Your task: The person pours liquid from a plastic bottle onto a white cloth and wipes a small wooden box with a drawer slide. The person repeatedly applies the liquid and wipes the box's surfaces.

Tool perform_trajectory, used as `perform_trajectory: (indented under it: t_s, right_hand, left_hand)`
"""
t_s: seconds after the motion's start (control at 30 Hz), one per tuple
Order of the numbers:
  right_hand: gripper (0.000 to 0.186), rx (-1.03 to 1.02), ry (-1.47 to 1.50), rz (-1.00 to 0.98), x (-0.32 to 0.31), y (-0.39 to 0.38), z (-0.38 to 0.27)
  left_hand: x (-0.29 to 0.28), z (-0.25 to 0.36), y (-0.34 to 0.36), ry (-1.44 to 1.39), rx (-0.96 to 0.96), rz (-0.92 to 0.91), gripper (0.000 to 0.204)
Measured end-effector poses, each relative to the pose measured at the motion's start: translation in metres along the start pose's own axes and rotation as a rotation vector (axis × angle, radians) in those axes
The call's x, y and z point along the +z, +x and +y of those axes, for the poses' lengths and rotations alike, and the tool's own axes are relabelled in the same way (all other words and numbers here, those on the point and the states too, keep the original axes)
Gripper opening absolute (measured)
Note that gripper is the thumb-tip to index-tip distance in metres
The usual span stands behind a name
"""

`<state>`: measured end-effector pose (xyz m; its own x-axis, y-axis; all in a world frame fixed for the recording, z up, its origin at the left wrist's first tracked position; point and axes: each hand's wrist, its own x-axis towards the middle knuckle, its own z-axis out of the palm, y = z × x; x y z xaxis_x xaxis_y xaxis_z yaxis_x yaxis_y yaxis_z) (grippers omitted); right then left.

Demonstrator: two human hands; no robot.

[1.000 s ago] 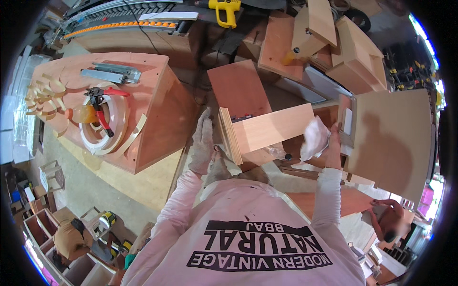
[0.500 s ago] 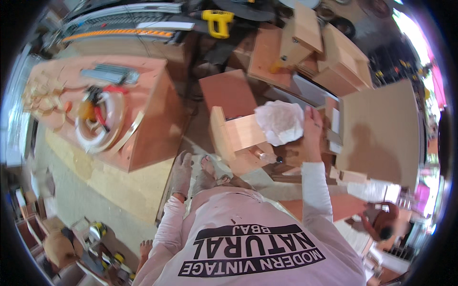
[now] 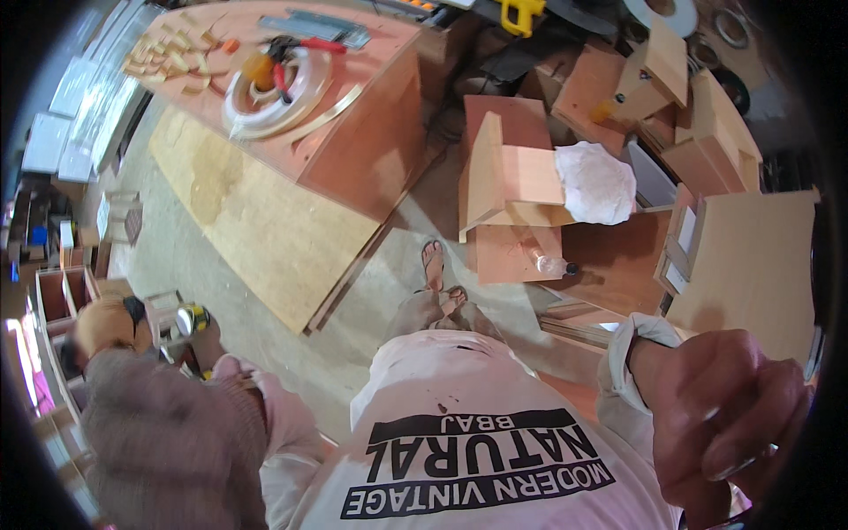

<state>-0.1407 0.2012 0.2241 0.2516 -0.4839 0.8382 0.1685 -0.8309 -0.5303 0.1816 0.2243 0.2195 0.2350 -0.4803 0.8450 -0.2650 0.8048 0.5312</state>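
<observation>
My right hand (image 3: pixel 720 411), bare, is raised close at the lower right with its fingers curled. Whether anything is inside them is hidden. At the lower left my left hand (image 3: pixel 168 442), in a grey knit glove, is also raised near and smeared by motion, so its fingers cannot be made out. Both hands are apart from the work. Beyond them, a crumpled white cloth (image 3: pixel 596 183) lies on the end of a pale wooden box (image 3: pixel 530 172). A clear plastic bottle (image 3: pixel 549 264) with a dark cap lies on a reddish board below it.
A large plywood cabinet (image 3: pixel 371 132) at upper left carries a white coil of edging (image 3: pixel 305 93), red-handled pliers (image 3: pixel 284 66) and wood strips. A plywood sheet (image 3: pixel 238 194) lies beside it. Drawer boxes (image 3: pixel 715 132) and a brown panel (image 3: pixel 751 265) are on the right.
My right hand has left the white cloth and come up close at lower right. My left hand has risen from beside my leg. The view has shifted, so the cabinet appears farther right.
</observation>
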Motion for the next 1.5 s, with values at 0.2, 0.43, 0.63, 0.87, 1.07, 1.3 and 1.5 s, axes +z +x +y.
perform_trajectory:
  t_s: [0.2,0.43,0.63,0.87,1.07,1.3,1.5]
  right_hand:
    - [0.034,0.127,0.153,0.054,0.023,0.0,-0.007]
    - [0.015,-0.023,0.346,-0.041,0.099,0.037,0.018]
    - [0.01,-0.231,0.663,-0.108,0.192,0.069,0.053]
    - [0.017,-0.346,0.682,-0.077,0.359,0.099,0.096]
    - [0.026,-0.022,0.587,-0.144,0.497,0.131,0.141]
    - [0.02,0.206,0.331,-0.631,0.626,0.15,0.239]
    - [0.044,0.74,0.09,-0.798,0.747,0.057,0.454]
  left_hand:
    - [-0.028,0.051,0.02,0.139,0.211,-0.27,0.023]
    - [-0.093,0.075,0.019,0.394,0.228,-0.226,0.032]
    - [-0.2,0.085,0.034,0.425,0.258,-0.274,0.025]
    - [-0.342,0.057,0.038,0.547,0.172,-0.179,0.025]
    - [-0.434,0.016,0.015,0.734,-0.047,0.289,0.03]
    - [-0.506,-0.122,-0.028,0.689,-1.007,0.288,0.033]
    - [-0.574,-0.239,-0.04,0.707,-1.401,0.139,0.041]
